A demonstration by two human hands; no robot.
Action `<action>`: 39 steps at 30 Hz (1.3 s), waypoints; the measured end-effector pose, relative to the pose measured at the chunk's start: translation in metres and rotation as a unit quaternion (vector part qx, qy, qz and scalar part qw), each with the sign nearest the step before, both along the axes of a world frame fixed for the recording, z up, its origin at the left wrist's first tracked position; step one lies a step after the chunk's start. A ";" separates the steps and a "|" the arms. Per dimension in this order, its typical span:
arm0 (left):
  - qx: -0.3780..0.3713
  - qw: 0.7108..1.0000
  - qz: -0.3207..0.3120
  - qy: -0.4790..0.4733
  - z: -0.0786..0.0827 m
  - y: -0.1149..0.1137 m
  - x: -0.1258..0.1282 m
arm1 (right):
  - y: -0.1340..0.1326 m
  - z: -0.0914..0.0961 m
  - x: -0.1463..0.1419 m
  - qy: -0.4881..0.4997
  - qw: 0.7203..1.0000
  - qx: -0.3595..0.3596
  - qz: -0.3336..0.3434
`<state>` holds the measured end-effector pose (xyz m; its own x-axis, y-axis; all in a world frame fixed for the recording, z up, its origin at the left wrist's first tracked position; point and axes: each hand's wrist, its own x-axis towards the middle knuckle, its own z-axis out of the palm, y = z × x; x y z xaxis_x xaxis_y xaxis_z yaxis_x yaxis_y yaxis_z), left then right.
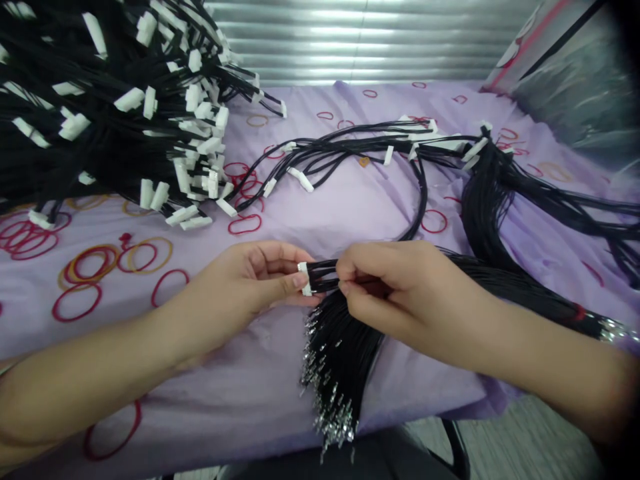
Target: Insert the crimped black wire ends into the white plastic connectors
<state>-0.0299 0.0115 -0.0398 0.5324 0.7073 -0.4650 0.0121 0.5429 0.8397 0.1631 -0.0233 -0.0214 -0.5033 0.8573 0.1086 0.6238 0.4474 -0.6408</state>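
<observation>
Left hand (250, 280) pinches a white connector (305, 279) between thumb and fingers; right hand (395, 287) is closed on the black wires (323, 272) that run into that connector, fingertips pressed near its mouth. The connector sits at mid-table, between the two hands, just above the front edge.

Step in hand, as judged: seating wires into the connector housing. The next move would call for a steady left-hand grip while the right aligns and pushes a metal-tipped wire straight into a free slot; which slots are filled cannot be told.

Ordered by size:
- Table cloth (310, 220), lilac with red and orange rings, covers the work surface.
- Finished pile (110, 107), far left: a heap of black wires ending in white connectors.
- Loose bundle (505, 200), right: black wires sweeping across the cloth under the right forearm.
- Small batch (360, 143), centre back: a few wired connectors lying flat.
- Tipped wires (335, 373): a sheaf hanging below the right hand, bare metal terminals over the table edge.

No bin, tray or box is visible; all stock lies directly on the cloth.
</observation>
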 end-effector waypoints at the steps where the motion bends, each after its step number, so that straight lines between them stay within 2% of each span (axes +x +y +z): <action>1: -0.001 1.000 -0.002 0.000 0.000 0.000 0.000 | 0.001 -0.001 0.000 -0.001 1.000 -0.011 -0.008; 5: -0.002 1.000 -0.008 -0.009 -0.003 0.000 -0.002 | 0.002 -0.001 0.001 -0.016 0.999 -0.036 -0.035; 11: 0.004 1.000 -0.004 -0.010 -0.006 0.001 -0.004 | 0.003 -0.001 0.001 -0.011 0.999 -0.028 -0.020; 20: -0.011 1.000 -0.008 0.021 0.005 0.001 0.001 | 0.003 -0.002 0.000 -0.017 0.999 -0.011 -0.037; 28: -0.002 0.999 -0.011 0.033 0.005 0.001 0.001 | 0.003 0.001 0.001 -0.009 0.999 -0.026 -0.045; 33: -0.009 0.999 -0.007 0.032 0.006 0.000 0.001 | 0.004 -0.003 -0.002 -0.017 0.999 -0.020 -0.046; 39: -0.011 0.999 -0.005 0.034 0.004 0.000 0.000 | 0.004 -0.013 -0.006 -0.057 0.998 0.019 -0.035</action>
<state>-0.0299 0.0117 -0.0361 0.5061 0.6910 -0.5161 0.0750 0.5609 0.8245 0.1572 -0.0193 -0.0339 -0.4527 0.8874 0.0874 0.7230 0.4227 -0.5465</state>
